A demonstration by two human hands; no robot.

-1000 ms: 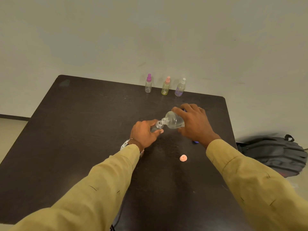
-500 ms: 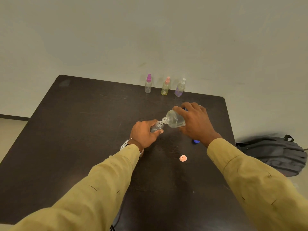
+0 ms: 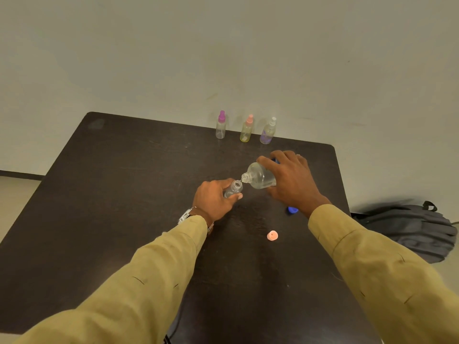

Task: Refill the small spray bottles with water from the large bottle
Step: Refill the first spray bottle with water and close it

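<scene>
The uncapped small spray bottle (image 3: 233, 190) sits just above the frame's centre, tilted, with the left grip (image 3: 213, 201) curled round it. Its mouth is just under the neck of the large bottle (image 3: 260, 178), which the right grip (image 3: 290, 181) clasps and tips over it. Pouring seems underway, but the fill level is too small to tell. Three capped spray bottles (image 3: 246, 129) stand in a row at the desk's (image 3: 124, 194) far edge, upper centre, and I cannot tell whether they are filled. That makes four small bottles and one large. One pink cap (image 3: 272, 235) and one blue cap (image 3: 292, 210) lie loose. One backpack (image 3: 409, 229) lies at the right.
</scene>
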